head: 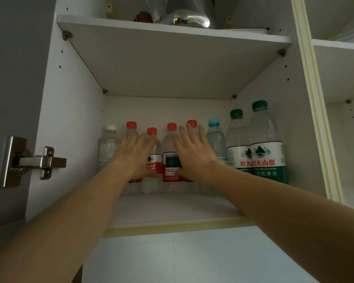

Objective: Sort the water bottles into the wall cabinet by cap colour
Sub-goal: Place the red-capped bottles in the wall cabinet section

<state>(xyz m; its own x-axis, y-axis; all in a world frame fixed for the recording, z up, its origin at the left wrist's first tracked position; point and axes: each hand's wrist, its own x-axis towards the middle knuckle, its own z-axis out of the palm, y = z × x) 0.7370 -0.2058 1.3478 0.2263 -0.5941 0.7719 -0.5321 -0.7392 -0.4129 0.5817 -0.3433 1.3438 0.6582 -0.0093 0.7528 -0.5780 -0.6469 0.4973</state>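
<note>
Both hands press flat against red-capped bottles, open shelf before them.

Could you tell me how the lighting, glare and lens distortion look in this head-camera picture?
Head view: dim, soft light; the cabinet's rear corner behind the white-capped bottle is shadowed. A bright glare spot sits on the metal kettle above. Wide-angle bending curves the cream frame. Both hands, left and right, look slightly soft; the green-capped bottles' labels stay readable.
</note>
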